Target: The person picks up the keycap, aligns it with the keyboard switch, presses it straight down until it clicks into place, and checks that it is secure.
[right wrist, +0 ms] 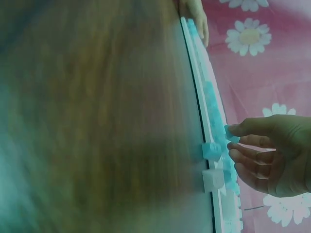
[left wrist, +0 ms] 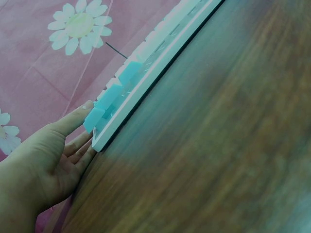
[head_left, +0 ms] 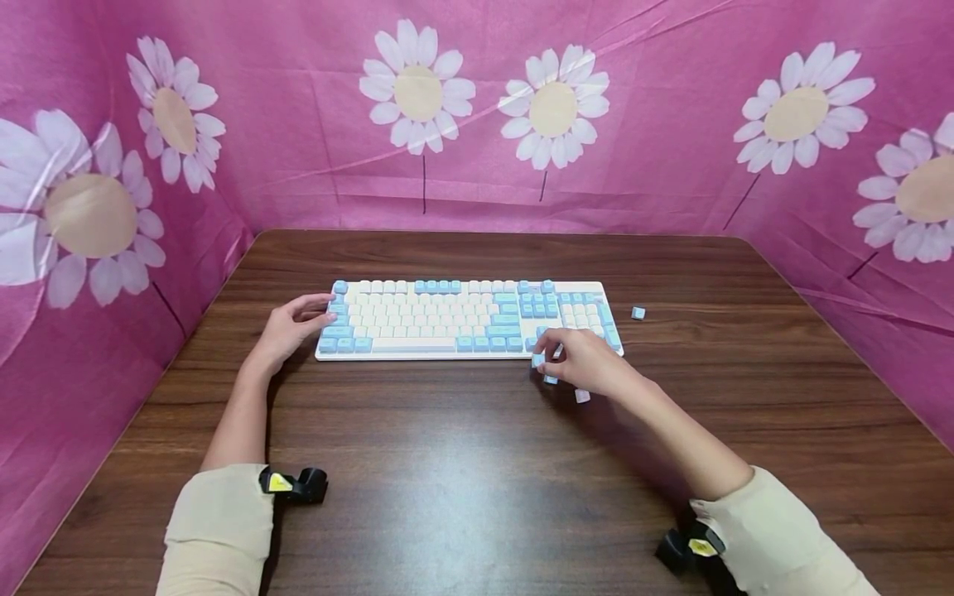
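A full-size keyboard (head_left: 417,321) with white and light blue keycaps lies on the wooden table. My left hand (head_left: 289,331) grips its left end, the thumb over the edge keys and the other fingers along the side; the left wrist view shows the thumb touching a blue key (left wrist: 95,116). Between thumb and index finger, my right hand (head_left: 585,358) pinches a small blue keycap (right wrist: 231,134) over the keyboard's front edge, near the arrow-key area. Under that hand lie a blue keycap (head_left: 551,380) and a pale pinkish-white keycap (head_left: 582,396), in front of the keyboard.
Another blue keycap (head_left: 638,313) lies on the table right of the keyboard. A pink cloth (head_left: 477,190) with printed daisies stands around the back and sides of the table (head_left: 417,497). Black straps with small devices (head_left: 301,486) sit at both sleeve cuffs.
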The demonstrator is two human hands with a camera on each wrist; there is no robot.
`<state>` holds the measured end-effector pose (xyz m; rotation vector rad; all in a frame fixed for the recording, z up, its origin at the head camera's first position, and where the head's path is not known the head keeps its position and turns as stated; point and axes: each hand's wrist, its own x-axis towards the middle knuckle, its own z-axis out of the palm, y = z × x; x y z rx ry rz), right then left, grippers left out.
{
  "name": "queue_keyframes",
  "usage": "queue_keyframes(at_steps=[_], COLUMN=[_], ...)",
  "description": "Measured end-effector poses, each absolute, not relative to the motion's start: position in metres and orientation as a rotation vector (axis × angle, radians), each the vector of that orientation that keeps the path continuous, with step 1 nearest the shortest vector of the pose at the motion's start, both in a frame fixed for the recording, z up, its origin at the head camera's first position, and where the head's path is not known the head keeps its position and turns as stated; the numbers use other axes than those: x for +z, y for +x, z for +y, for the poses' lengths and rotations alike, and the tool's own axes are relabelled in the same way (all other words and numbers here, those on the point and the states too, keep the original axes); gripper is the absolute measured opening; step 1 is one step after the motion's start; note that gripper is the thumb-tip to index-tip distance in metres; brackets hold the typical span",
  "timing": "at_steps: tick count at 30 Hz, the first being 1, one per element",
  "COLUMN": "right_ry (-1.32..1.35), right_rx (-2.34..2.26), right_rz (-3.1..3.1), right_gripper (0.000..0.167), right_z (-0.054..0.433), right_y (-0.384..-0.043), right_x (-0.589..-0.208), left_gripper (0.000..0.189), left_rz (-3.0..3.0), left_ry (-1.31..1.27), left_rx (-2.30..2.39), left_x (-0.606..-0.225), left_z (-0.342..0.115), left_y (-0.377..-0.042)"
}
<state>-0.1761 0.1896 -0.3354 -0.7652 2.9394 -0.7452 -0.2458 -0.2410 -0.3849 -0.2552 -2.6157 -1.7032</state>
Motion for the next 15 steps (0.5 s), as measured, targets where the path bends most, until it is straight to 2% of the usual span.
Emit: queue_keyframes(at_steps=[15], right_ry=[-0.703], right_rx=[-0.74], right_rz=[2.997], right_gripper=[0.016], right_z=[0.201], right_y=[-0.194], right_x=[-0.335], left_gripper=[0.051], left_rz=[-2.607], left_ry=[-0.251], left_rx=[-1.721], left_x=[-0.388], left_z=[-0.242], left_y=[-0.249])
